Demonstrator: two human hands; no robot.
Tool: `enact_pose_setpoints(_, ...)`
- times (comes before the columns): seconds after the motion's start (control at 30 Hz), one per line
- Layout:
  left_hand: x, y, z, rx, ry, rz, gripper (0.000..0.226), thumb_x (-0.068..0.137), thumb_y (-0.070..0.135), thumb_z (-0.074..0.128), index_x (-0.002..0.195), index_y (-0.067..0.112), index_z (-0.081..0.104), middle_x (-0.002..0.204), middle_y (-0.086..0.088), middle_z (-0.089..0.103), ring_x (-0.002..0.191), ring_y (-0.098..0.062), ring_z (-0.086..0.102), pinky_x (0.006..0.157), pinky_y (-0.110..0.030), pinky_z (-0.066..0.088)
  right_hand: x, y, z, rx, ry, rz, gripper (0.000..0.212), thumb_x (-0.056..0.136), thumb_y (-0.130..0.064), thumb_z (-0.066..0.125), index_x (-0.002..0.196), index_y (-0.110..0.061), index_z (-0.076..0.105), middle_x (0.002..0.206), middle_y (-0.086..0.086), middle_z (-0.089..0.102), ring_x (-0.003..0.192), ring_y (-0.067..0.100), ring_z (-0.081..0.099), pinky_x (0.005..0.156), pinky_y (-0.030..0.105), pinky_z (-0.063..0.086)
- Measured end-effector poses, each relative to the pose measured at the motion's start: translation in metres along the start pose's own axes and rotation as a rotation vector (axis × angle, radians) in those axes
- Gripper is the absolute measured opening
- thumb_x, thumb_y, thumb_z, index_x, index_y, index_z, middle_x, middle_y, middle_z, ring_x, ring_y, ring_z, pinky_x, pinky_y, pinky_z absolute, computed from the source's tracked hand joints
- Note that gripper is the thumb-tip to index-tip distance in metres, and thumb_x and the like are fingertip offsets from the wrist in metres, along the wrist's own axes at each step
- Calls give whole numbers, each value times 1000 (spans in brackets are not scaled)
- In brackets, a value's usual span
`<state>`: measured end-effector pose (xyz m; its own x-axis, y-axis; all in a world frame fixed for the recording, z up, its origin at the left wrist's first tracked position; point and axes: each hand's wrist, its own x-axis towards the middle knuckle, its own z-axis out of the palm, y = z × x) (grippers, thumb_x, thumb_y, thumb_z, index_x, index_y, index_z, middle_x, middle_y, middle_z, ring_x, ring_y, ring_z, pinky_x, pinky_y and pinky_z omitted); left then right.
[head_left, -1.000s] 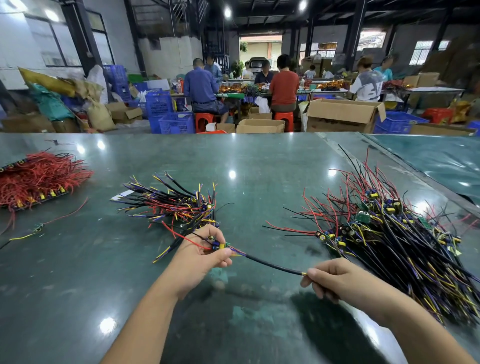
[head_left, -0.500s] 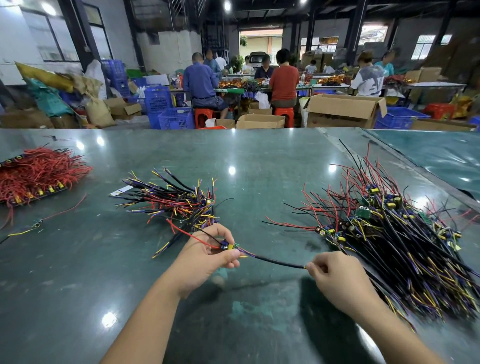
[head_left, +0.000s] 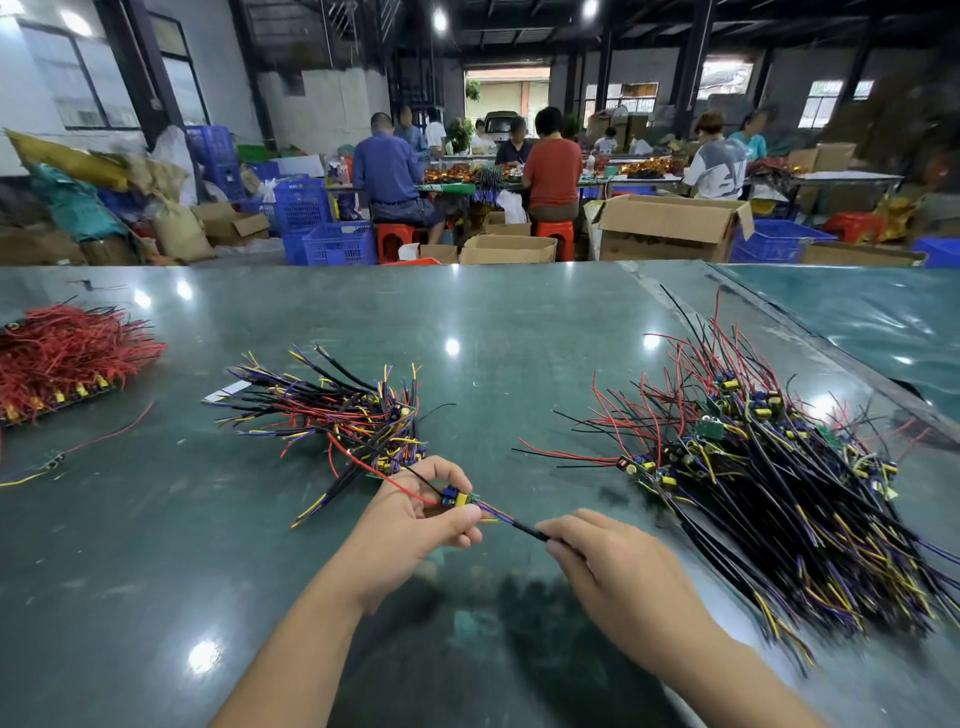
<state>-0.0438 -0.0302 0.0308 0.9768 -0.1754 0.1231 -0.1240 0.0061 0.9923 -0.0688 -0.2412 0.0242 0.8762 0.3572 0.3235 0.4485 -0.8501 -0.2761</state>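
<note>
Right hand (head_left: 618, 566) slid up pinched cable (head_left: 524, 530) | left hand (head_left: 405, 525) pinches board (head_left: 460, 498) | cable tail hidden

Scanning for lettering: nothing legible anywhere. Checking the white shirt (head_left: 719, 169) at the far tables, only blurred dark print, unreadable. Peering at the small circuit board (head_left: 457, 498), markings too tiny to tell. Glancing at the paper slip (head_left: 228, 391) on the desk (head_left: 493, 322), nothing readable.
</note>
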Motion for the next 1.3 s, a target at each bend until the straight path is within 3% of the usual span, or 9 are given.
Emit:
enact_pose_setpoints(0.23, 0, 0, -2, 3, -32, -85, 74, 71, 23, 76, 131, 37, 36, 109, 0, 71, 80, -20, 70, 62, -23, 52, 2, 21, -15, 90, 404, 117, 12, 88, -8, 62, 97, -11, 69, 90, 4, 68, 77, 31, 66, 62, 41, 54)
enact_pose_setpoints(0.33, 0, -1, -3, 66, 14, -50, 63, 75, 25, 71, 129, 35, 39, 107, 2, 72, 71, -15, 66, 57, -21, 49, 2, 51, -33, -5, 435, 348, 15, 90, -11, 59, 100, -8, 69, 99, 9, 70, 85, 34, 66, 70, 41, 52)
enact_pose_setpoints(0.5, 7, -9, -10, 78, 183, 9, 34, 90, 3, 59, 117, 23, 55, 93, -5, 73, 61, -8, 59, 52, -16, 43, -3, 70, -44, -417, 165, 662, 27, 93, -30, 44, 101, -20, 68, 100, 0, 69, 95, 29, 56, 77, 35, 46)
enact_pose_setpoints(0.7, 18, -18, -24, 198, 514, 153, 33, 87, -6, 58, 85, 26, 66, 83, 5, 69, 75, -6, 62, 69, -10, 49, 2, 63, -32, -162, 479, 422, 11, 77, -6, 69, 87, -9, 73, 87, 12, 66, 79, 36, 55, 72, 42, 47)
enact_pose_setpoints(0.8, 20, -22, -29, 228, 578, 154, 37, 87, -8, 56, 81, 27, 65, 79, 5, 68, 73, -4, 62, 68, -6, 46, 3, 62, -20, -120, 393, 247, 17, 74, 1, 70, 88, -8, 73, 88, 8, 69, 80, 35, 57, 76, 42, 50)
enact_pose_setpoints(0.9, 21, -24, -30, 249, 580, 145, 36, 87, -7, 55, 82, 27, 65, 81, 5, 69, 74, -2, 62, 68, -5, 45, 5, 66, -7, -118, 254, 216, 28, 82, -2, 64, 109, -5, 70, 114, 10, 68, 108, 34, 59, 98, 38, 43)
enact_pose_setpoints(1.0, 20, -25, -30, 285, 571, 145, 35, 88, -6, 55, 83, 27, 65, 83, 4, 69, 78, -4, 63, 70, -5, 45, 8, 73, 5, -183, 27, 148, 40, 99, -22, 42, 138, -14, 48, 153, 0, 33, 144, 24, 23, 114, 28, 18)
enact_pose_setpoints(1.1, 19, -25, -31, 288, 586, 136, 36, 88, -7, 54, 82, 27, 64, 83, 5, 69, 76, -3, 62, 68, -4, 45, 9, 82, 10, -273, -69, 231, 48, 101, -38, 28, 146, -19, 29, 160, -5, 6, 148, 18, 4, 115, 30, 13)
enact_pose_setpoints(1.3, 19, -31, -37, 376, 619, 74, 36, 86, -4, 54, 80, 31, 63, 83, 9, 68, 79, -7, 62, 70, -15, 43, 12, 88, 8, -241, -26, 304, 53, 99, -39, 36, 147, -17, 27, 161, 0, 0, 147, 19, 8, 115, 32, 15)
